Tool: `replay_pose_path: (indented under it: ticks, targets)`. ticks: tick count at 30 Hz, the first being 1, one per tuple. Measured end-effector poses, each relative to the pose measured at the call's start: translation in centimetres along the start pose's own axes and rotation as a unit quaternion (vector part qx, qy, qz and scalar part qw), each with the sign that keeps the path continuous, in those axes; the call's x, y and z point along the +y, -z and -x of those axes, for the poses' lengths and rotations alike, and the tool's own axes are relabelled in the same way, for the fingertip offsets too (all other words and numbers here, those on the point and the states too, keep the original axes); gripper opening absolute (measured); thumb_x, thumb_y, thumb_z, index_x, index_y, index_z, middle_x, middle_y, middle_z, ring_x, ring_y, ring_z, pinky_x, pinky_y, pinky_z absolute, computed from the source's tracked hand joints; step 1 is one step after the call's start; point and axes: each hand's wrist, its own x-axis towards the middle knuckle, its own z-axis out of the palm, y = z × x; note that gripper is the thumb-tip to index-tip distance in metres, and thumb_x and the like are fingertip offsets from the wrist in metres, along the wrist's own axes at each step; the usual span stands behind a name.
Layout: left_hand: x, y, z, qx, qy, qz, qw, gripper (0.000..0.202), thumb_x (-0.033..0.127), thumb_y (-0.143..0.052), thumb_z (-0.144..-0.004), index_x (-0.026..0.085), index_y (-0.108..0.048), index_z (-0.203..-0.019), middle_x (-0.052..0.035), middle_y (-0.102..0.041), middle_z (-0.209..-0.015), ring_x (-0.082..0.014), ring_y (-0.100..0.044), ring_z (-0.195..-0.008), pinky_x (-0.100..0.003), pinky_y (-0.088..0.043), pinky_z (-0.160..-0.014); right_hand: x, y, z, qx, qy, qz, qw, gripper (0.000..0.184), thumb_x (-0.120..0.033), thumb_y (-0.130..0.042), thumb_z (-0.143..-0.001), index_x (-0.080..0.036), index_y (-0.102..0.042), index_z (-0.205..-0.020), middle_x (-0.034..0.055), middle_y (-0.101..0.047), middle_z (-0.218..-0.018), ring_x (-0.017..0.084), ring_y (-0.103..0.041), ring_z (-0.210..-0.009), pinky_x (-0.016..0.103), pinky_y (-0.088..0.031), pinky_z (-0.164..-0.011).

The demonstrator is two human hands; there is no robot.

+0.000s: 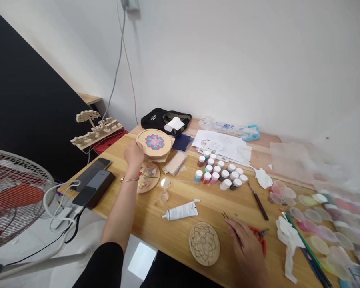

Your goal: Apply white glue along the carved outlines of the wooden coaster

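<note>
My left hand (134, 153) grips the left rim of a round wooden plaque (144, 149) with a pink, blue and purple flower on it. Below it, partly behind my wrist, lies another wooden disc (151, 180) with coloured floral pieces. My right hand (246, 242) rests low on the table, closed around dark tweezers (225, 215) whose two thin tips stick out leftward. Left of that hand lies a plain round wooden piece (204, 244) with a carved flower pattern. Red-handled pliers (261, 239) lie partly hidden beside the same hand. A white glue tube (181, 211) lies between my arms.
Several small paint jars (216, 172) with white lids stand mid-table, with printed sheets (225, 146) behind. A dark-handled palette knife (260, 205), tissue (289, 240) and plastic paint cups (313, 216) are on the right. Phones (91, 192) and a fan (15, 196) are left.
</note>
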Motion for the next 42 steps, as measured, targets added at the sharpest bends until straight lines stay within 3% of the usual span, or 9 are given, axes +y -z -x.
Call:
replay_pose_path:
  ticks: [3, 5, 9, 12, 16, 20, 30, 38, 42]
  targets:
    - [0.7, 1.1, 2.1, 0.020, -0.054, 0.048, 0.997, 0.029, 0.038, -0.057, -0.096, 0.015, -0.061, -0.113, -0.0071, -0.064, -0.114, -0.0187, -0.063, -0.102, -0.041, -0.054, -0.091, -1.0, 0.3, -1.3, 0.012, -0.040, -0.034, 0.999, 0.024, -0.029, -0.049, -0.093, -0.022, -0.072, -0.094, 0.0042, -0.077, -0.088, 0.020, -0.075, -0.080, 0.030, -0.063, -0.068]
    - [1.5, 1.9, 4.2, 0.020, -0.110, 0.092, 0.989, 0.022, 0.027, -0.048, -0.098, 0.015, -0.066, -0.101, -0.0052, -0.068, -0.098, -0.0171, -0.064, -0.092, -0.037, -0.052, -0.089, -2.1, 0.8, -3.2, 0.028, -0.091, -0.086, 0.992, 0.023, -0.031, -0.051, -0.093, -0.021, -0.072, -0.091, 0.0045, -0.076, -0.086, 0.019, -0.073, -0.078, 0.030, -0.062, -0.068]
    - [3.5, 3.3, 9.2, -0.006, -0.225, 0.183, 0.957, 0.026, 0.027, -0.045, -0.092, 0.019, -0.070, -0.093, -0.0025, -0.072, -0.091, -0.0175, -0.065, -0.088, -0.029, -0.052, -0.079, -4.5, 2.6, -7.4, 0.049, -0.194, -0.253, 0.947, 0.028, -0.039, -0.055, -0.092, -0.019, -0.074, -0.086, 0.0041, -0.072, -0.072, 0.014, -0.065, -0.059, 0.026, -0.055, -0.054]
    - [4.8, 4.3, 12.5, -0.032, -0.285, 0.238, 0.928, 0.026, 0.030, -0.049, -0.089, 0.020, -0.072, -0.096, -0.0017, -0.074, -0.095, -0.0165, -0.067, -0.091, -0.027, -0.052, -0.082, -5.6, 4.2, -8.9, 0.058, -0.176, -0.366, 0.912, 0.035, -0.046, -0.052, -0.094, -0.020, -0.075, -0.087, 0.0043, -0.070, -0.073, 0.014, -0.061, -0.059, 0.025, -0.049, -0.050]
    - [5.9, 5.4, 15.3, -0.054, -0.371, 0.329, 0.867, 0.022, 0.026, -0.054, -0.089, 0.021, -0.073, -0.099, 0.0008, -0.075, -0.092, -0.0119, -0.068, -0.084, -0.021, -0.053, -0.074, -6.2, 6.2, -8.4, 0.092, -0.147, -0.369, 0.913, 0.027, -0.038, -0.057, -0.093, -0.022, -0.071, -0.077, 0.0000, -0.065, -0.066, 0.013, -0.059, -0.061, 0.026, -0.049, -0.056]
    - [6.4, 6.0, 16.9, -0.061, -0.375, 0.352, 0.855, 0.020, 0.021, -0.056, -0.091, 0.023, -0.074, -0.100, 0.0028, -0.076, -0.092, -0.0099, -0.069, -0.082, -0.017, -0.053, -0.071, -6.5, 7.5, -7.2, 0.112, -0.159, -0.323, 0.926, 0.017, -0.025, -0.062, -0.090, -0.023, -0.068, -0.074, -0.0026, -0.067, -0.069, 0.012, -0.060, -0.063, 0.023, -0.048, -0.058]
    - [5.8, 6.9, 19.2, -0.033, -0.336, 0.404, 0.850, 0.016, 0.028, -0.063, -0.092, 0.035, -0.075, -0.100, 0.0070, -0.075, -0.097, -0.0113, -0.070, -0.088, -0.020, -0.054, -0.076, -7.0, 8.7, -5.5, 0.130, -0.143, -0.313, 0.930, 0.011, -0.020, -0.062, -0.088, -0.024, -0.071, -0.083, -0.0036, -0.070, -0.076, 0.012, -0.063, -0.068, 0.024, -0.049, -0.063]
    - [5.1, 6.6, 20.1, 0.004, -0.305, 0.448, 0.841, 0.014, 0.029, -0.067, -0.087, 0.027, -0.077, -0.098, 0.0029, -0.076, -0.094, -0.0144, -0.070, -0.088, -0.024, -0.054, -0.077, -7.2, 9.2, -5.1, 0.133, -0.125, -0.322, 0.929, 0.015, -0.019, -0.061, -0.088, -0.027, -0.073, -0.091, -0.0016, -0.072, -0.080, 0.014, -0.064, -0.068, 0.026, -0.050, -0.060]
    - [5.0, 6.3, 20.2, 0.020, -0.280, 0.459, 0.843, 0.014, 0.028, -0.069, -0.084, 0.026, -0.077, -0.095, 0.0040, -0.076, -0.092, -0.0129, -0.070, -0.085, -0.021, -0.053, -0.075, -7.6, 9.5, -5.1, 0.134, -0.129, -0.320, 0.929, 0.011, -0.020, -0.062, -0.088, -0.025, -0.070, -0.083, -0.0031, -0.070, -0.077, 0.012, -0.063, -0.065, 0.024, -0.049, -0.059]
